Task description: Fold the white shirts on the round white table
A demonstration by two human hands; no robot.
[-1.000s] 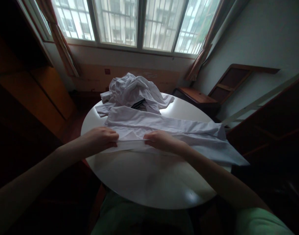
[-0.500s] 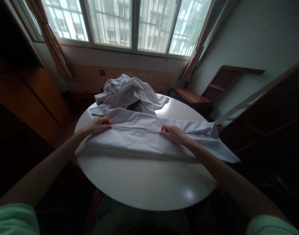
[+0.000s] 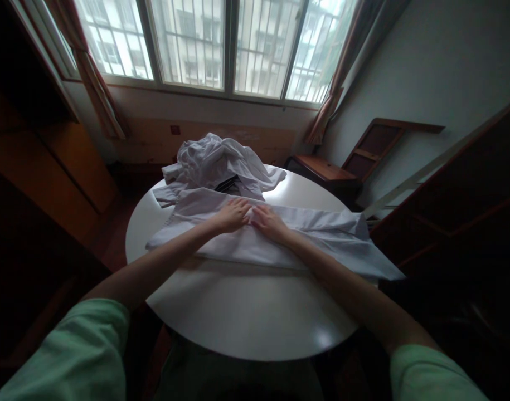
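I see the left hand [image 3: 232,215] lying palm down on the folded white garment [image 3: 280,245], fingers extended and loosely together, pointing toward the right. It presses flat on the cloth; it pinches nothing. The right hand [image 3: 269,221] lies just beside it, also palm down, fingers extended toward the left. The fingertips of the two hands meet or nearly meet at the middle of the garment; I cannot tell whether they touch.

The folded white garment lies lengthwise across the far half of the round white table [image 3: 246,317], running from the left edge to the right edge. Its right end overhangs the table rim and comes to a point. A long fold line runs along its upper part, under both hands.

Behind the garment, at the far edge of the table, I see a crumpled pile of white clothes [image 3: 217,161]. It touches the garment's far edge. A dark object [image 3: 226,184] shows partly under this pile; I cannot identify it.

Both forearms reach in from the near edge, with green sleeves [image 3: 83,356] at the bottom corners of the view.

Beyond the table stands a barred window [image 3: 221,44] with curtains [image 3: 98,83] at both sides. A wooden side table [image 3: 321,167] stands at the right wall, near the window.
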